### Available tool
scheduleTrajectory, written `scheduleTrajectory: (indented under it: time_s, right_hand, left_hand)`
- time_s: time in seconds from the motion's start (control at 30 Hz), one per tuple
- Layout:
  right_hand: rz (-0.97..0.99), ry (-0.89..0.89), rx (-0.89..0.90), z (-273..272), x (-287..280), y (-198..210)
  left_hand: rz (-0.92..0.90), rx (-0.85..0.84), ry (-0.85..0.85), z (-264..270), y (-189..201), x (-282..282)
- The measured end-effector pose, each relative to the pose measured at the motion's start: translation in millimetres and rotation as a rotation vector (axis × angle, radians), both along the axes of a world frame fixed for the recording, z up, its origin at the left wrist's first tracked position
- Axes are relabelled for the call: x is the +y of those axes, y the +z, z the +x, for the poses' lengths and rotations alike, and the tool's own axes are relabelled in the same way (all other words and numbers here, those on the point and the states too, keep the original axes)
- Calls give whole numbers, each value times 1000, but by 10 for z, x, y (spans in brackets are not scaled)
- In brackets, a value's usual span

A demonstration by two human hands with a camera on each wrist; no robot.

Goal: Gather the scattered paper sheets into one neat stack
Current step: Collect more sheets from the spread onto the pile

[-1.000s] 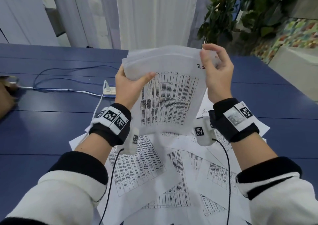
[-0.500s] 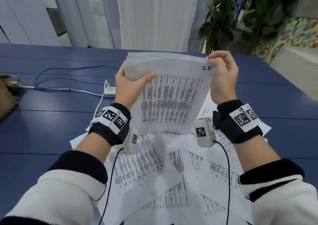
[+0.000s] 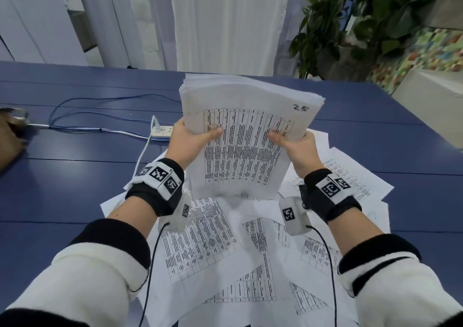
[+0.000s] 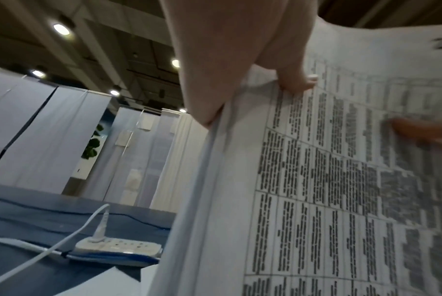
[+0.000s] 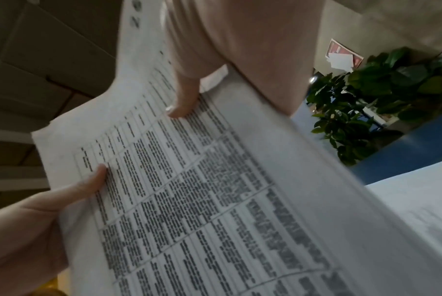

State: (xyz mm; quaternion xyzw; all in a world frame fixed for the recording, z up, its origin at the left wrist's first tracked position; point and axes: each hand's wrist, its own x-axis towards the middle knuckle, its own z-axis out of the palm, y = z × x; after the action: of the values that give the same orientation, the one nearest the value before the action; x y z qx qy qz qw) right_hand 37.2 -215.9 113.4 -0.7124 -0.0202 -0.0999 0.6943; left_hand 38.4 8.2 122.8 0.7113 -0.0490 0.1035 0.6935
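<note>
I hold a thick stack of printed sheets (image 3: 246, 141) nearly upright above the blue table (image 3: 75, 191), its top page marked "25". My left hand (image 3: 191, 139) grips the stack's left edge, thumb on the front page. My right hand (image 3: 293, 144) grips the right edge lower down, thumb on the print. The wrist views show the same stack (image 4: 328, 190) (image 5: 202, 200) close up with each thumb pressed on it. Several loose sheets (image 3: 225, 246) lie overlapping and askew on the table beneath my wrists.
A white power strip (image 3: 162, 131) with cables lies on the table left of the stack. A brown object (image 3: 10, 136) sits at the far left edge. Potted plants (image 3: 363, 21) stand beyond the table's far right corner.
My right hand has left the stack's top right corner and slid down to grip its right edge. The stack now stands a little lower and more squared. The left hand kept its grip.
</note>
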Motion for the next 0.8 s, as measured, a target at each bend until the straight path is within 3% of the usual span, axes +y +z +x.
scheduleTrajectory:
  time_s: [0.2,0.37,0.67,0.8]
  right_hand:
    - [58,-21,-86,68,8,164]
    - [-40,32,84,16,4,-180]
    - [200,-129,105,17,196,-243]
    - [164,-134,56,26,46,-207]
  left_hand:
    - [-98,-80,98,-26,147,33]
    - [-35,18,95,-61,-184,51]
    - [-183,43,199,-72,-363,-136]
    - [-171,5,170,-55,-260,-87]
